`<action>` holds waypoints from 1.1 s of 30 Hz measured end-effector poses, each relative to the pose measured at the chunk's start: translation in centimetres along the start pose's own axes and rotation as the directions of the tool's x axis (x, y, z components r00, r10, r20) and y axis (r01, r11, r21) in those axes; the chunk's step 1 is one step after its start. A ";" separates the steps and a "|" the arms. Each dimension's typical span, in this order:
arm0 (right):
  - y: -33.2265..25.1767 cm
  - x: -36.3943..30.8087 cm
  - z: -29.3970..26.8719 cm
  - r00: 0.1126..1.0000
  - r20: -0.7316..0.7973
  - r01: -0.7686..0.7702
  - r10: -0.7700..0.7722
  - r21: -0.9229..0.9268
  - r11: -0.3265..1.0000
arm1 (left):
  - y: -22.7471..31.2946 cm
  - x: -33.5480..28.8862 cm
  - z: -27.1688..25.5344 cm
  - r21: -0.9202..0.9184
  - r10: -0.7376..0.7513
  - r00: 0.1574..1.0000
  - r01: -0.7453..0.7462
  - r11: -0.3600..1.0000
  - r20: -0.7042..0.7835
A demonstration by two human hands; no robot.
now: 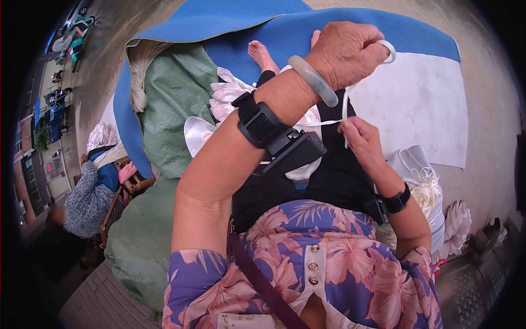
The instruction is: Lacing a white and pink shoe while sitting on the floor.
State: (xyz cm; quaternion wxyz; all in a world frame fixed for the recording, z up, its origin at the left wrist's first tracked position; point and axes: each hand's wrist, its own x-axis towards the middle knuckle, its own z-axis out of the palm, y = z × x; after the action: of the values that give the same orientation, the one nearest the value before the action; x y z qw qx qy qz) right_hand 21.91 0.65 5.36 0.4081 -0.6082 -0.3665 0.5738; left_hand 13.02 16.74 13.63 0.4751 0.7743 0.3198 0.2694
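White, narrow soft cord [346, 104] stretches between the two hands above the lap, crossing itself near the lower one, with one strand running left toward the bundled white-and-pink fabric pieces [227, 94]. The right hand [361, 143] pinches the cord at that crossing; the left hand [350, 52], raised higher, has its fingers closed on a loop. Handling it well likely means keeping the lower pinch firm so the crossing cannot slip, drawing the upper loop steadily, and leaving the strand untwisted. The pale stone bangle [313, 80] and black strapped wrist device [279, 134] could snag slack, so the cord is best kept clear of them.
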 end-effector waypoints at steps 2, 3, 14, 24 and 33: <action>-0.2 1.8 1.6 1.000 0.010 -0.025 0.024 0.094 0.995 | 0.1 -0.3 0.0 0.147 0.087 0.996 -0.084 0.986 -0.019; 0.2 2.8 2.5 0.999 0.034 -0.008 0.003 0.171 0.985 | 0.0 -1.1 -0.5 0.147 0.084 0.996 -0.081 0.986 -0.013; 3.6 6.0 5.6 0.986 -0.090 0.154 -0.139 0.185 0.971 | -5.6 -16.3 1.1 -0.406 -0.758 0.630 0.745 0.530 0.168; 4.0 5.8 6.2 0.950 -0.178 0.264 -0.258 0.007 0.965 | -4.2 -17.3 1.0 -0.289 -0.705 0.690 0.716 0.635 0.160; 2.5 5.0 6.0 0.898 -0.134 0.381 -0.419 -0.235 0.894 | -4.5 -17.5 0.9 -0.530 -0.725 0.638 0.722 0.444 0.262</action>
State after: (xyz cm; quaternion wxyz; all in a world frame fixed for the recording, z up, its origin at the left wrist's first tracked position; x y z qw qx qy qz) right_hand 16.19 4.72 1.03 0.4851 -0.6074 -0.5021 0.3790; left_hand 1.24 4.66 7.23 0.7586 0.3736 0.5184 0.1276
